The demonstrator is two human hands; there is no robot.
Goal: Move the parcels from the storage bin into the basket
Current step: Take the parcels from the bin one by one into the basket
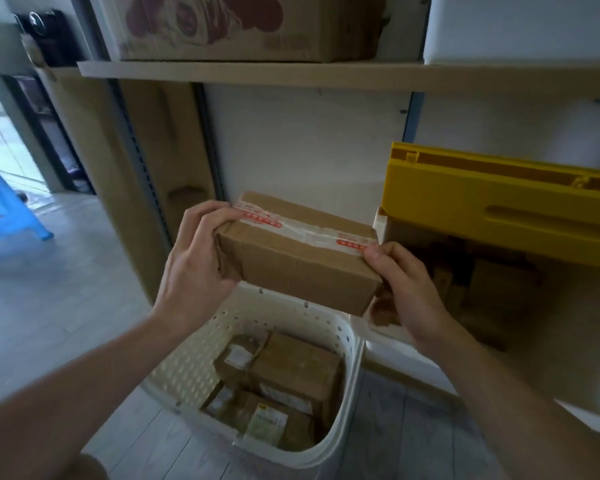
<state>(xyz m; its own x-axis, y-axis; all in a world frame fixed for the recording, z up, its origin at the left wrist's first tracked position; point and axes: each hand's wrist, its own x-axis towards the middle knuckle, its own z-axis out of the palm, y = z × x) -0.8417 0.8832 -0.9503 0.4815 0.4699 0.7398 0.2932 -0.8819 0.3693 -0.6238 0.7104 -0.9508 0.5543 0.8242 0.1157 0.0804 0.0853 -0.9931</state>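
Note:
A brown cardboard parcel sealed with clear tape bearing red print hangs in the air above the white perforated basket. My left hand grips its left end, fingers curled over the top edge. My right hand grips its right end, thumb on top. Several smaller cardboard parcels lie inside the basket. To the right stands the white storage bin with its yellow lid raised; more brown parcels show dimly inside it.
A wooden shelf runs overhead, carrying a printed cardboard box and a white box. A blue plastic stool stands on the pale floor at the left. A shelf upright rises just left of the basket.

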